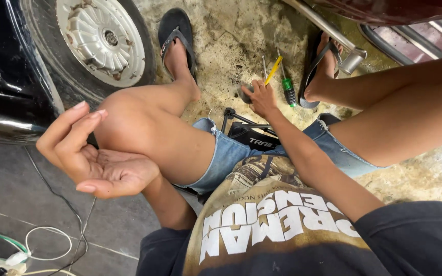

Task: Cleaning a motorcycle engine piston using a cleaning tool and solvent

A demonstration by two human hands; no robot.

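The right hand, at upper centre, is closed on the yellow-handled tool, whose long axis is angled up-right; the left hand is held open and empty at the left.

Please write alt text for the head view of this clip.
Seated low on a stained concrete floor, a person reaches the right hand down to a yellow-handled tool lying beside a green-handled screwdriver. The left hand is raised, open and empty, near a car wheel with a silver finned hubcap.
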